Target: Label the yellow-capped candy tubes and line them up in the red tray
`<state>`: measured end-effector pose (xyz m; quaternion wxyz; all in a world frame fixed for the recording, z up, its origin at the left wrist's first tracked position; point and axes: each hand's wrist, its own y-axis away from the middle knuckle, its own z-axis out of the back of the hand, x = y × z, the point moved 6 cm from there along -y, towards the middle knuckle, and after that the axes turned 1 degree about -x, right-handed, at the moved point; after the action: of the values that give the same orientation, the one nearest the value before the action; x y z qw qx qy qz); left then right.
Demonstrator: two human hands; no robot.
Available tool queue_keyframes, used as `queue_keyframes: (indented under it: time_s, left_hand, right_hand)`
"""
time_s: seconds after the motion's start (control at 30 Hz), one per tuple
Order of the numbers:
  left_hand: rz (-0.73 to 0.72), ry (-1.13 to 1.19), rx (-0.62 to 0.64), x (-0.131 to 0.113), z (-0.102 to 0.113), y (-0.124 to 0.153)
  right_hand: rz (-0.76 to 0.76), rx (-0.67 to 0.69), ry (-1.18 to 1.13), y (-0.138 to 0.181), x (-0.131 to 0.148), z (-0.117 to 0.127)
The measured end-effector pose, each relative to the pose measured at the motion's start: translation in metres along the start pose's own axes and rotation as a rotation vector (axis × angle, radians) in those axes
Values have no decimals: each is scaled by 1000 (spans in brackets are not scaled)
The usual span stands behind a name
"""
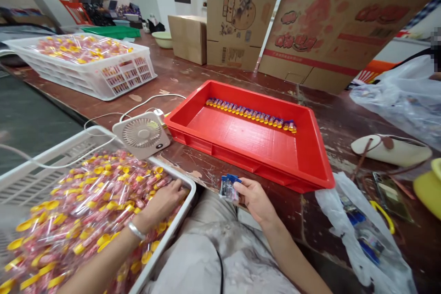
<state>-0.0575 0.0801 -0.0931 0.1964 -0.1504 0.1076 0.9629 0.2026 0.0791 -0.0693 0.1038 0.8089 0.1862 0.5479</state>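
So, you sit at a big brown table (179, 73), and tall cardboard boxes (310, 27) stand at its far side. By your left side is a white basket (170, 232) full of pink tubes (103, 193) with yellow caps, in clear wraps. A red tray (227, 131) sits on the table in front of you. A thin plastic bag (351, 234) lies to the right of the tray, with blue things inside. A small fan (142, 134) stands just beside the tray's left corner.

Your hands are well apart. Your left hand (164, 200) is down on the tubes near the basket's edge; its fingertips are hidden, so I can't tell if it grips one. Your right hand (254, 195) pinches some little blue and clear packets (229, 187) in front of the tray. Smallest of all, a neat row of tiny blue and yellow pieces (251, 114) runs along the tray's far side.
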Motion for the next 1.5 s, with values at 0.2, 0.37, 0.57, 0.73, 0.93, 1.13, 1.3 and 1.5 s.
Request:
queue_keyframes:
  time_s: [0.2, 0.37, 0.57, 0.73, 0.93, 1.13, 1.3, 1.5]
  left_hand:
    - [142, 641, -405, -1, 57, 34]
    - [281, 1421, -402, -48, 68, 37]
    - [432, 1828, -317, -90, 28, 21]
    - [480, 1856, -348, -103, 3, 13]
    - [469, 1871, -357, -109, 6, 14]
    - [430, 1794, -334, -105, 6, 13]
    - [387, 1776, -343, -112, 14, 9]
    - [309, 1801, -370, -120, 34, 1]
  right_hand:
    - [36, 65, -116, -1, 9, -26]
    - [89, 46, -232, -3, 15, -41]
    - [176, -170, -425, -1, 22, -26]
    - [193, -213, -530, 2, 25, -23]
    - [180, -117, -530, 3, 26, -33]
    - [355, -61, -246, 9, 37, -39]
    - [348, 38, -103, 11, 32, -51]
    - [274, 90, -95, 12, 25, -56]
